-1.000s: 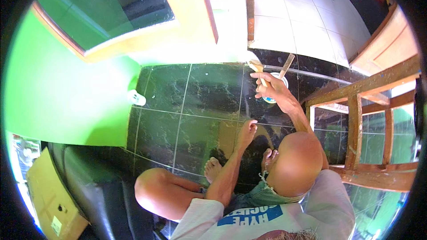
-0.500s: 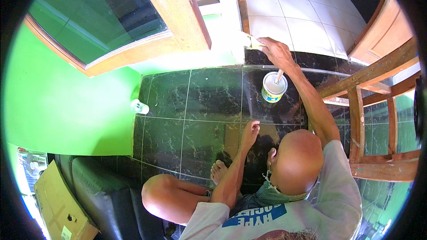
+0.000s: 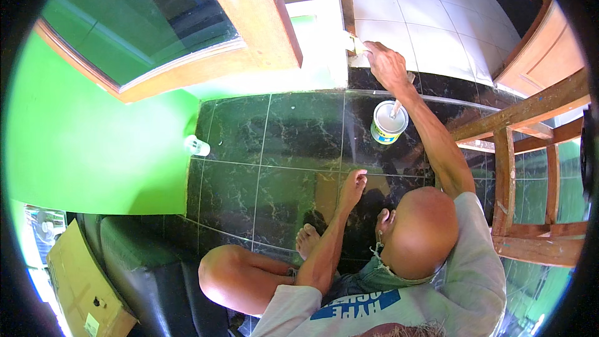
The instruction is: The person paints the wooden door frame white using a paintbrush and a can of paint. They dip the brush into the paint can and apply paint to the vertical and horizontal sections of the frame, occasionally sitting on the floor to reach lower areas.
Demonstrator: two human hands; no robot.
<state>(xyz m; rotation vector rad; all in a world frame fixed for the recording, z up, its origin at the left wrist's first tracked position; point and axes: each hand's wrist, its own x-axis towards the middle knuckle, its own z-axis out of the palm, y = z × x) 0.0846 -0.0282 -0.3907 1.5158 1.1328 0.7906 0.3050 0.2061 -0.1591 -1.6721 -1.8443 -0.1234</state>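
My right hand [image 3: 388, 65] is closed around a paintbrush [image 3: 359, 45], reaching out to the far side. Its pale bristle end meets the white wall edge [image 3: 337, 37] beside the doorway; glare washes out the exact contact. Below my right wrist, an open paint can [image 3: 390, 123] stands on the dark tiles, with white paint inside. A pale stick or handle [image 3: 396, 107] leans in the can, its upper part passing behind my wrist. My left hand [image 3: 355, 182] hangs in front of my legs, holding nothing, its fingers loosely bent.
A wooden-framed glass panel [image 3: 268, 43] juts in at the upper left above a green wall [image 3: 93, 156]. A clear cup-like object [image 3: 198, 146] lies by that wall. Wooden frame bars [image 3: 503, 175] stand at right. A black padded seat [image 3: 143, 274] and cardboard [image 3: 84, 281] are lower left.
My right hand and the brush have moved slightly up the picture, while the view has shifted a little. The can stays on the tiles and my left hand keeps its pose.
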